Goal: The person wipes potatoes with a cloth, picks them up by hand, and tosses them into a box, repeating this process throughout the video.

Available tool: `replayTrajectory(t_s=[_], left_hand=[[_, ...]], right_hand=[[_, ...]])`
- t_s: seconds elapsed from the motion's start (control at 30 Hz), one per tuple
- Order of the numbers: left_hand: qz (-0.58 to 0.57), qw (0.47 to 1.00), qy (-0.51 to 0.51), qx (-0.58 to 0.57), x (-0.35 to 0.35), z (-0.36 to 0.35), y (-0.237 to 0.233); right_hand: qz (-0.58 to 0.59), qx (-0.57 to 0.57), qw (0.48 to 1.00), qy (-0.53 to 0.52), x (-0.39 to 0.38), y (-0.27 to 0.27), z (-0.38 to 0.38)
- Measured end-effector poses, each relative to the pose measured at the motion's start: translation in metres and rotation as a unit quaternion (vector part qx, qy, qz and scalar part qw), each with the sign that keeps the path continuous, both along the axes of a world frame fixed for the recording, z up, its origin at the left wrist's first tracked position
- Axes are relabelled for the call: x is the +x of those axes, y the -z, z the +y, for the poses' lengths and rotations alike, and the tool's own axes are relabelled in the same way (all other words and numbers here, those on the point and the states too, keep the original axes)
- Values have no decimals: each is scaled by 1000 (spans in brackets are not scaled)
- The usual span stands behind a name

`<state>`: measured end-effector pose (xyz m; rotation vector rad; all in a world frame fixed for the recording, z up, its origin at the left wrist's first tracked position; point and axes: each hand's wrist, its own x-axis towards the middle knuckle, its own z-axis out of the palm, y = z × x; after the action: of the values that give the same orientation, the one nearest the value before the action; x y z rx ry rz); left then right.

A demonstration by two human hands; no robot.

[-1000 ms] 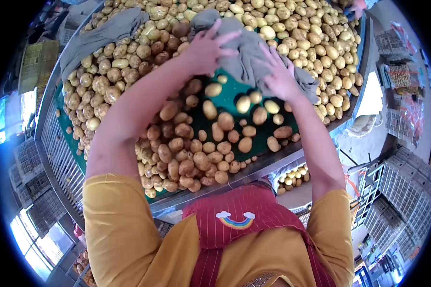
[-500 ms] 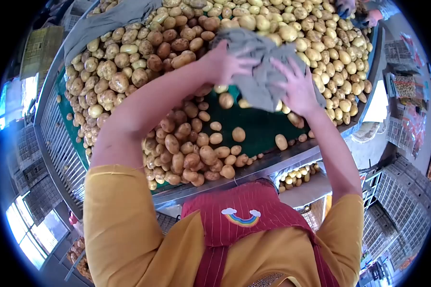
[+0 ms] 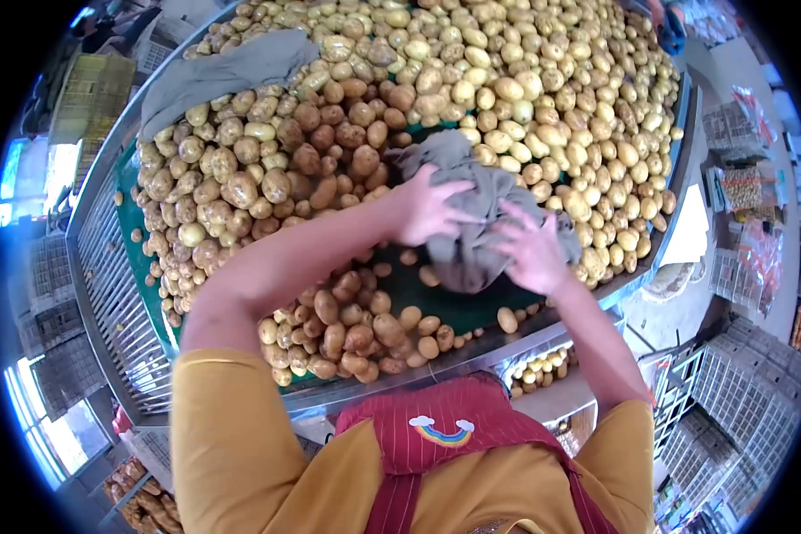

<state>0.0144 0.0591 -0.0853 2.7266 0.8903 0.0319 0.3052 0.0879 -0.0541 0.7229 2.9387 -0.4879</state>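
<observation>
A crumpled grey cloth lies over potatoes and part of the green table surface. My left hand rests on the cloth's left side with fingers spread. On its right side lies my right hand, fingers also stretched apart over the fabric. Neither hand is closed around the cloth. Whatever is beneath the cloth is hidden. Brown potatoes lie in a heap nearer to me, below my left forearm. Paler potatoes are piled beyond and to the right of the cloth.
A second grey cloth lies on the pile at the back left. The table has a metal front edge and a slatted left side. Crates are stacked at the right. Another person's hand shows partly at the top right.
Both hands and the grey cloth have moved toward me across the table. My head view has also shifted a little, showing more of the far pile.
</observation>
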Motion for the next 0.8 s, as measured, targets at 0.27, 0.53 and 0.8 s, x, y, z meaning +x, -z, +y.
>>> replayTrajectory(t_s=[0.27,0.53,0.8], left_hand=[[-325,907,-106,248,-42,114,-144],[167,935,-290,117,-139,-46,-95],[266,863,-390,180,-164,119,-44]], right_hand=[[328,-342,830,295,20,-124,131],[62,99,992,-48,-163,0,66],[73,230,970,34,-262,22,215]])
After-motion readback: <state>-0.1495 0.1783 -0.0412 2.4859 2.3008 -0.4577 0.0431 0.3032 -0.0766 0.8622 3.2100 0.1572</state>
